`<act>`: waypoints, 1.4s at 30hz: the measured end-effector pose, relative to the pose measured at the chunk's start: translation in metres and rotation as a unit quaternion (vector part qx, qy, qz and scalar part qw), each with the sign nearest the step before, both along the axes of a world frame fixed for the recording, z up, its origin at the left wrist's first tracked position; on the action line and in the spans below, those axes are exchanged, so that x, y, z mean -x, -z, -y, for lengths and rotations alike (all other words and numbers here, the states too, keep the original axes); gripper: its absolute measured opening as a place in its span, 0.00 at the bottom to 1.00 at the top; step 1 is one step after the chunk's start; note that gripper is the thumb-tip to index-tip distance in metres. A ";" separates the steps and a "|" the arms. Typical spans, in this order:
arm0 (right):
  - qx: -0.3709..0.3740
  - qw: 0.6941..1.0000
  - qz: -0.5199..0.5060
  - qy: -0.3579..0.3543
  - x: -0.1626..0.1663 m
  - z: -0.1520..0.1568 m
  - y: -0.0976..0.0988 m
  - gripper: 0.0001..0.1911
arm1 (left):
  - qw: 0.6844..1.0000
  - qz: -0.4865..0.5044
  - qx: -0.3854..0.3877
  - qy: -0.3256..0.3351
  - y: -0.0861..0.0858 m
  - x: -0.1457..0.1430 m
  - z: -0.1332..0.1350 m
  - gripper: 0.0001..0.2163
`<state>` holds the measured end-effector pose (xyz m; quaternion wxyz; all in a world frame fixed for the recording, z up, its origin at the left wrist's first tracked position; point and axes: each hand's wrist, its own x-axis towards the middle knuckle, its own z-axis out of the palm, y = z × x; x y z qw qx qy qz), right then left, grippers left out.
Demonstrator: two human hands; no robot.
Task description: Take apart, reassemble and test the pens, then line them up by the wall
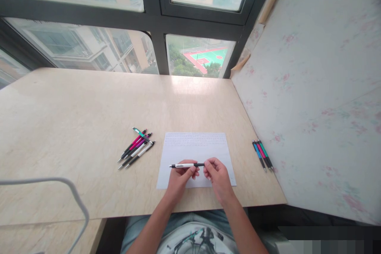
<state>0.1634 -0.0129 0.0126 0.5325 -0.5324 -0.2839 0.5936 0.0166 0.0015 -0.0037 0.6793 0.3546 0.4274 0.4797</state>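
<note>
A white and black ballpoint pen point(185, 165) lies level across both my hands, above a sheet of paper point(195, 139) with lines of writing along its top. My left hand point(179, 180) grips the barrel between thumb and fingers. At the pen's black tip end, the fingertips of my right hand point(218, 174) are pinched; the very tip is hidden by them. To the left, several pens point(137, 147) in pink, purple, white and green lie in a loose, partly crossed pile. On the right, a few blue, pink and green pens point(262, 154) rest side by side near the wall.
The marble-patterned tabletop point(89, 107) reaches back to a dark-framed window point(154, 22). A floral-papered wall point(312, 99) bounds the right side. At the lower left, a grey cable point(74, 192) curves over the table's front edge.
</note>
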 end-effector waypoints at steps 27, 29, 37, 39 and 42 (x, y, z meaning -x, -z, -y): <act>-0.123 0.959 0.243 -0.084 -0.011 0.002 -0.008 0.13 | 0.998 0.051 0.005 -0.041 -0.014 0.002 -0.003 0.10; -0.119 0.960 0.241 -0.084 -0.010 0.001 -0.008 0.16 | 0.998 0.046 0.004 -0.036 -0.014 0.002 -0.003 0.10; -0.103 0.957 0.253 -0.098 -0.013 0.002 -0.007 0.18 | 1.000 0.009 -0.009 -0.014 -0.010 0.003 -0.002 0.10; -0.106 0.954 0.262 -0.100 -0.014 0.002 -0.009 0.17 | 1.000 0.007 -0.011 -0.012 -0.009 0.003 -0.002 0.10; -0.116 0.950 0.274 -0.097 -0.014 0.002 -0.013 0.14 | 1.000 0.010 -0.009 -0.015 -0.009 0.003 -0.002 0.10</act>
